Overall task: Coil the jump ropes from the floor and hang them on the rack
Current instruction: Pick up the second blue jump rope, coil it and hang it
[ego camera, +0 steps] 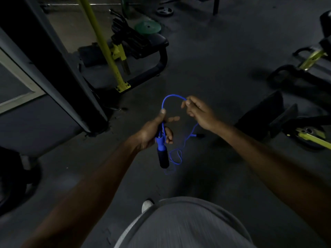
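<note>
A blue jump rope (171, 96) arches between my two hands at the middle of the view. My left hand (154, 130) grips its blue-and-black handle (162, 153), which points down, with the thumb pressed on the cord. My right hand (198, 111) pinches the cord at the top of the arch. From there the cord drops to the dark floor, where it lies in small loops (176, 157). The rope's second handle (198, 135) lies on the floor below my right wrist.
A thick black post (59, 68) and a yellow bar (105, 45) of a gym machine stand at the left. A black bench (154, 49) and a green weight plate (147, 27) lie behind. Black pads (265, 113) and yellow-framed equipment (311, 136) sit at the right.
</note>
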